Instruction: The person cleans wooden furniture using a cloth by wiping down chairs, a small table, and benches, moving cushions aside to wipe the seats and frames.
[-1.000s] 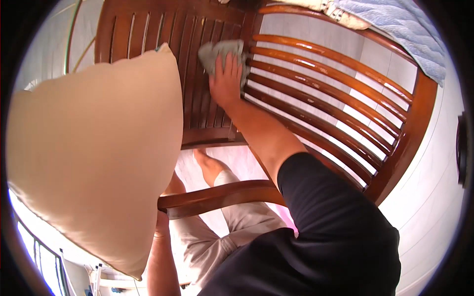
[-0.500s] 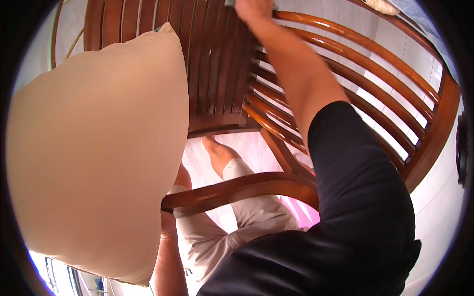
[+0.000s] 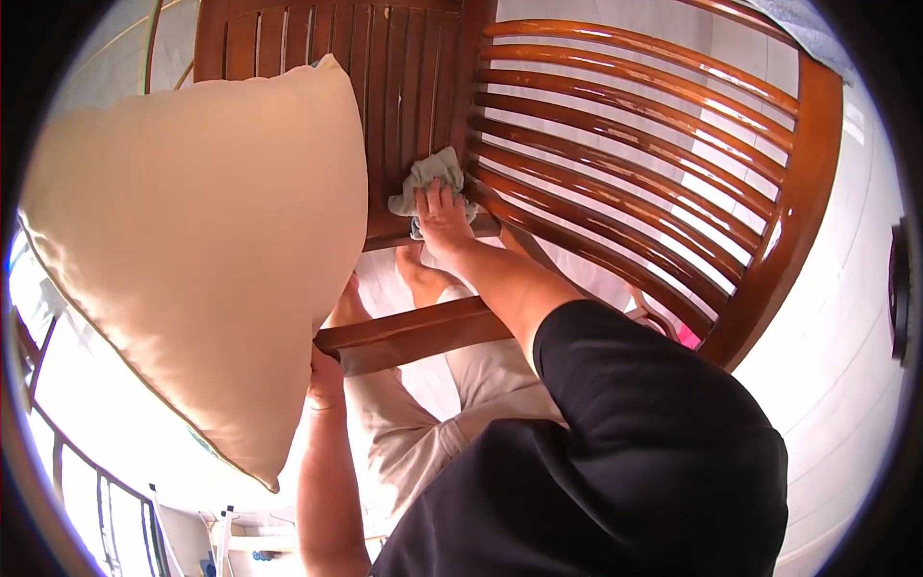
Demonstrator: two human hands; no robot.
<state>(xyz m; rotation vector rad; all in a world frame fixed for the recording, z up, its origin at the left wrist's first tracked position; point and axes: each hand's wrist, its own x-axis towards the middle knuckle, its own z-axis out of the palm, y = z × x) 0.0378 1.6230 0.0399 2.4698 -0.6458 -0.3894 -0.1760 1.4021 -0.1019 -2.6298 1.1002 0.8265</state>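
My right hand presses a crumpled grey-green cloth onto the slatted seat of a brown wooden bench, close to its front corner. Its fingers lie bent over the cloth. To the left, a large beige cushion is held up on edge, hiding much of the seat. My left hand grips the cushion's edge, right at the end of the wooden armrest; most of its fingers are hidden behind the cushion.
Curved, glossy slats form the bench's backrest on the right, ending in a thick rail. Light blue fabric hangs at the upper right. My legs are below the armrest, over a pale floor. Window bars show at lower left.
My right hand has drawn the cloth from the far part of the seat back toward its front corner. The cushion has tilted slightly, still held by my left hand. The view has shifted.
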